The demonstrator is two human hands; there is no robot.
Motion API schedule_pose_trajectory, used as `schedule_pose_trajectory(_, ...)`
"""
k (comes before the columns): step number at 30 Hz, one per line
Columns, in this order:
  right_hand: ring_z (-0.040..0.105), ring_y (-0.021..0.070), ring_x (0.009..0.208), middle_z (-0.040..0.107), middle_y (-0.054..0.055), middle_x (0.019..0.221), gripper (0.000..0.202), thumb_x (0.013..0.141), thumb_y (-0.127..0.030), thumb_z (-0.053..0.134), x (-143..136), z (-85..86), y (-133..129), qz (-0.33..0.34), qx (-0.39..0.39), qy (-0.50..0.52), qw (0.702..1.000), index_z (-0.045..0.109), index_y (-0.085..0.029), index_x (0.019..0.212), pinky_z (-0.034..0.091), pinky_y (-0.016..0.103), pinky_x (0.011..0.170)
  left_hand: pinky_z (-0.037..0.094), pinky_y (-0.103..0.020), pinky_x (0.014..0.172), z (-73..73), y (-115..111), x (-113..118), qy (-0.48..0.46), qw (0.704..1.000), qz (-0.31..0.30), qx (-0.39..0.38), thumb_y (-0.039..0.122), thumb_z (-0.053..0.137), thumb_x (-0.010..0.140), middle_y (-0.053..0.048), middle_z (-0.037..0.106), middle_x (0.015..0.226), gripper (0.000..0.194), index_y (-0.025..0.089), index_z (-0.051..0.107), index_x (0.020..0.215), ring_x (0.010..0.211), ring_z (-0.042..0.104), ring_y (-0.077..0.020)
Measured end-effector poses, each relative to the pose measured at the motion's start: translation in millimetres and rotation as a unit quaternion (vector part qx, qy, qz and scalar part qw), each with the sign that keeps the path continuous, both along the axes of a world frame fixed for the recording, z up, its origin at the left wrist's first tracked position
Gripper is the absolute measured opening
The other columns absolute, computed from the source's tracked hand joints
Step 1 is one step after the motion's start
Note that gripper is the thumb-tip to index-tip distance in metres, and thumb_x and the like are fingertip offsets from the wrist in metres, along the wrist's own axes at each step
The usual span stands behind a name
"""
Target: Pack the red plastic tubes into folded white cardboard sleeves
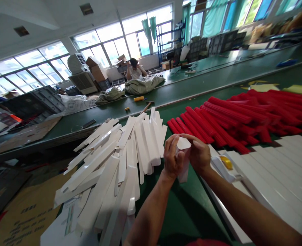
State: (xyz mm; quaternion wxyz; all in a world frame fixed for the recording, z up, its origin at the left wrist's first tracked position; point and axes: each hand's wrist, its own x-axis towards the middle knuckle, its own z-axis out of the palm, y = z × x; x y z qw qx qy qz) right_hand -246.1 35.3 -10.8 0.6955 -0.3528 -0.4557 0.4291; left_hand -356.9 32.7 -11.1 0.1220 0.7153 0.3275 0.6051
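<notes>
Between my hands stands a long white cardboard box, its top end facing up toward me. My left hand wraps the box's left side, the thumb across its front and the fingertips at the top edge. On the other side, my right hand grips near the top, its fingers bent over the far edge and partly hidden. A heap of flat white cartons fans out on the left. Behind and right lie many red ribbed tubes in a pile.
Rows of closed white boxes lie at the right, beside a white tray holding a yellow tape roll. A hammer rests beyond the cartons on the green table. Another person sits across the table near grey-green sacks.
</notes>
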Motion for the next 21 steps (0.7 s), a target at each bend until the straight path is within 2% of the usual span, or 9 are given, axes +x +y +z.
schedule_pose_trajectory(3,0.052,0.0282,0.125,0.060,0.007,0.132,0.048,0.085,-0.035,0.049,5,-16.4,-12,0.007,0.036,-0.122,0.992,0.057,-0.022,0.131,0.041,0.043,0.106,0.049,-0.043,0.100,6.9,2,-13,0.064,0.997,-0.004,0.035,0.042,0.043,0.097,-0.016,0.060,0.122,0.043,0.013,0.052,0.128,0.118,0.055,-0.0244)
schedule_pose_trajectory(6,0.047,0.0288,0.131,0.049,0.011,0.143,0.064,0.083,-0.032,0.059,3,-26.2,-14,-0.034,0.089,-0.254,0.962,0.041,-0.020,0.143,0.037,0.046,0.111,0.051,-0.041,0.096,20.2,4,-23,0.127,0.992,-0.018,0.018,0.035,0.048,0.096,-0.016,0.061,0.120,0.044,0.013,0.046,0.135,0.112,0.058,-0.0232)
schedule_pose_trajectory(9,0.052,0.0303,0.125,0.049,0.017,0.140,0.077,0.078,-0.031,0.067,-2,-28.8,-9,-0.091,0.100,-0.326,0.936,0.033,-0.017,0.145,0.042,0.048,0.106,0.053,-0.037,0.091,30.6,6,-29,0.181,0.983,-0.025,0.001,0.033,0.047,0.097,-0.014,0.061,0.113,0.045,0.013,0.046,0.137,0.105,0.059,-0.0214)
schedule_pose_trajectory(13,0.062,0.0275,0.112,0.058,0.016,0.128,0.071,0.080,-0.031,0.065,-5,-25.2,-6,-0.121,0.096,-0.370,0.916,0.035,-0.017,0.142,0.053,0.042,0.094,0.054,-0.033,0.086,35.5,7,-31,0.220,0.975,0.001,-0.016,0.032,0.044,0.098,-0.011,0.059,0.103,0.041,0.013,0.051,0.134,0.096,0.059,-0.0185)
schedule_pose_trajectory(17,0.063,0.0266,0.109,0.060,0.016,0.124,0.065,0.083,-0.034,0.062,-2,-21.5,-5,-0.119,0.123,-0.390,0.905,0.035,-0.017,0.140,0.055,0.039,0.089,0.054,-0.031,0.081,45.0,5,-29,0.277,0.960,0.023,-0.022,0.033,0.041,0.098,-0.009,0.057,0.097,0.038,0.017,0.057,0.130,0.090,0.060,-0.0176)
schedule_pose_trajectory(21,0.063,0.0282,0.110,0.058,0.018,0.124,0.066,0.084,-0.038,0.060,0,-21.3,-4,-0.084,0.129,-0.399,0.904,0.034,-0.015,0.139,0.055,0.041,0.089,0.056,-0.034,0.081,60.1,3,-29,0.364,0.930,0.039,-0.025,0.033,0.038,0.099,-0.008,0.061,0.098,0.038,0.019,0.056,0.129,0.087,0.063,-0.0184)
